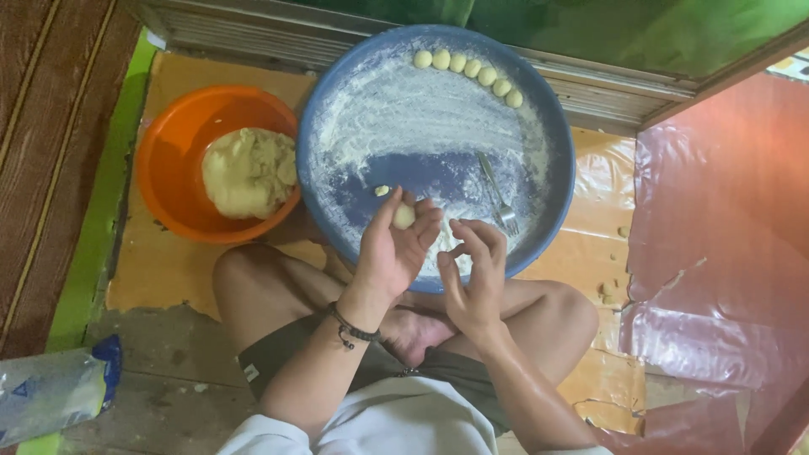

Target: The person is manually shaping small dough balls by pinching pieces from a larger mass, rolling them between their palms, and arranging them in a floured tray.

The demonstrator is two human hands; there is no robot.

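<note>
A person is sitting cross-legged on the floor, knees (253,282) spreading to either side. The left hand (392,248), wearing a dark wrist cord (350,327), is cupping a small dough ball (404,216) against its fingertips, its grip closing narrowly around the ball. The right hand (474,274) is hovering just beside it, fingers curling loosely and holding nothing. Both hands are working over the near rim of a floured blue tray (560,181), where a fork (499,195) is lying and a dough scrap (382,190) is resting. At the tray's far edge, a row of shaped balls (468,68) is curving along the rim. Left of the tray, an orange bowl (168,160) is holding a dough lump (247,173).
</note>
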